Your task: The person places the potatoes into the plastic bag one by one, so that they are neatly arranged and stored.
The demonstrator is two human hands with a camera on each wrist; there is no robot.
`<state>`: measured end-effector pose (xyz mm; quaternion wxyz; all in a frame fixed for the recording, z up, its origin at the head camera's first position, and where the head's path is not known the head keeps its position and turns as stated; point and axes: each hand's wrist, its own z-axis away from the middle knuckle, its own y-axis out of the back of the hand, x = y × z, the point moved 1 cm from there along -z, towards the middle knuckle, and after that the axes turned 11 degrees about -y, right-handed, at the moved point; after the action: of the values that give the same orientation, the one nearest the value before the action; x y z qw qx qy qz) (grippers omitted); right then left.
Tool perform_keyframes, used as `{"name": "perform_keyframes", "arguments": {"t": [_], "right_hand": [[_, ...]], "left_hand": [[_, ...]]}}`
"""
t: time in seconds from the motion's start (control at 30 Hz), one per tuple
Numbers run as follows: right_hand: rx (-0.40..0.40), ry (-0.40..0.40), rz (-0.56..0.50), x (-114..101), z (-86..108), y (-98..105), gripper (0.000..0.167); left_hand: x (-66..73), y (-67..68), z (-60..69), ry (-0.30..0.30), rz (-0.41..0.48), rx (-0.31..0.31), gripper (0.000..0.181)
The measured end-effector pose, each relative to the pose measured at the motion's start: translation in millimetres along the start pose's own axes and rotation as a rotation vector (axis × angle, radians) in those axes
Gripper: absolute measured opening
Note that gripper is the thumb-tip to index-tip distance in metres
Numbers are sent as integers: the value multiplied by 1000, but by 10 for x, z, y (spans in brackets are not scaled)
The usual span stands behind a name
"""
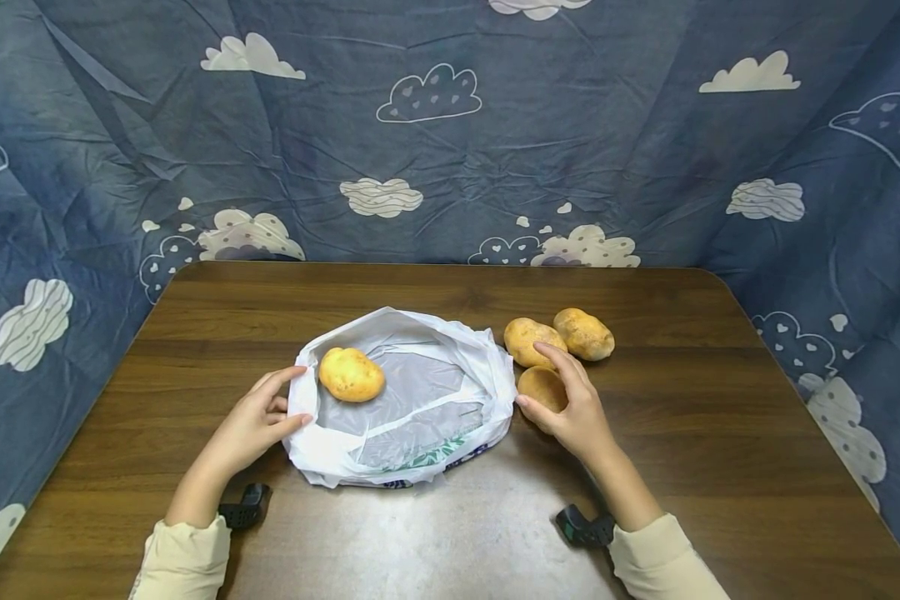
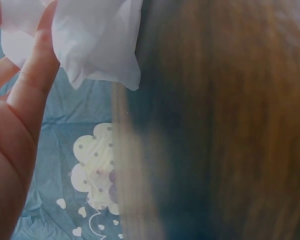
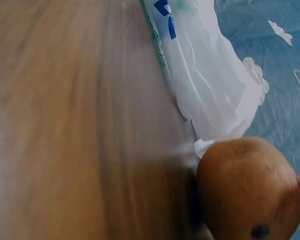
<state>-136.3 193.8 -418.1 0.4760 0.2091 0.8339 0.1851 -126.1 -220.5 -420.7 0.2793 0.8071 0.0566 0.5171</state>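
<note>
A white plastic bag [image 1: 420, 425] lies with its mouth wide, and a yellow potato [image 1: 351, 375] is inside at its left. My left hand [image 1: 264, 412] holds the bag's left rim between thumb and fingers; the bag hides some fingertips in the left wrist view. Beside the bag's right rim, my right hand [image 1: 573, 408] spreads thumb and fingers around a brownish potato [image 1: 542, 390], which looks large in the right wrist view. Whether they grip it is unclear. Another potato [image 1: 528, 340] sits just beyond the right index finger, against a further potato [image 1: 585, 335].
The wooden table [image 1: 720, 433] extends to both sides of the bag. Behind its far edge hangs a blue cloth [image 1: 420, 150] with cloud prints. A black wrist device [image 1: 247, 506] is on the left arm and another [image 1: 585, 527] on the right.
</note>
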Motion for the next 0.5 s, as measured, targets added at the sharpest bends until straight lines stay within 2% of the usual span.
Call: {"name": "perform_keyframes", "arguments": {"t": [0.13, 0.37, 0.5], "right_hand": [[4, -18, 12, 51, 50, 45, 72], [-14, -40, -43, 145, 129, 101, 74], [-17, -79, 11, 202, 186, 137, 73]], "left_hand": [[-1, -4, -2, 0, 1, -2, 62], [7, -19, 1, 2, 6, -3, 62], [9, -15, -2, 0, 2, -2, 62]]}}
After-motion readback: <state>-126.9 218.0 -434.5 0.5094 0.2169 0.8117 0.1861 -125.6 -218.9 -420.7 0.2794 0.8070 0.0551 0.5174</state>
